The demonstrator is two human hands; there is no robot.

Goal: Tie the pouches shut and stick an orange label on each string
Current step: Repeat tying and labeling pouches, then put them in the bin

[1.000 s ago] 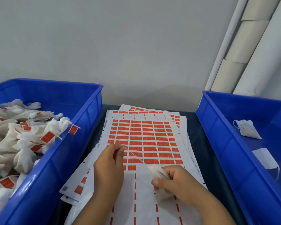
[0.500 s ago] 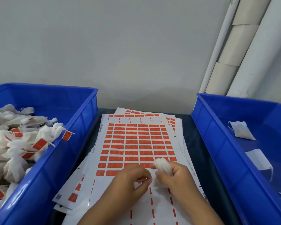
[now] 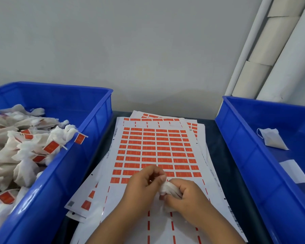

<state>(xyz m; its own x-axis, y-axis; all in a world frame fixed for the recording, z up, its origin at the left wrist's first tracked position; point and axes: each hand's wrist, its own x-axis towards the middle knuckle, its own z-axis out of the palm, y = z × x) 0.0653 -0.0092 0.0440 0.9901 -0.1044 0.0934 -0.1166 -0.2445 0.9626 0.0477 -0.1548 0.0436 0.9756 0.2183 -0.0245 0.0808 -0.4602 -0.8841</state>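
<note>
I have both hands working close together over the near end of the label sheet (image 3: pixel 157 150), low in the view. My right hand (image 3: pixel 187 198) is curled around a small white pouch (image 3: pixel 169 188), gripping it by the bunched neck so the gathered top points towards my other hand. My left hand (image 3: pixel 144 184) has its fingertips pinched together right at that bunched top. I judge it is holding the string or a peeled label there, but whatever sits between the fingers is too small to make out. Holding the pouch just above the sheet keeps the next orange label within easy reach, which is likely why I work here rather than over a bin.

The top sheet lies on a fanned stack of similar sheets on the dark table between two blue bins. Its far rows of orange labels are full, while the near part shows only bare backing with red dashes.

The left bin (image 3: pixel 88 138) is heaped with tied pouches (image 3: pixel 25 155), their orange flags sticking out on strings, so I take it as the finished pile. The right bin (image 3: pixel 239 141) holds only a couple of flat, untied pouches (image 3: pixel 271 140) lying well apart, which reads as the remaining stock. By that count I judge the job is well along.
</note>
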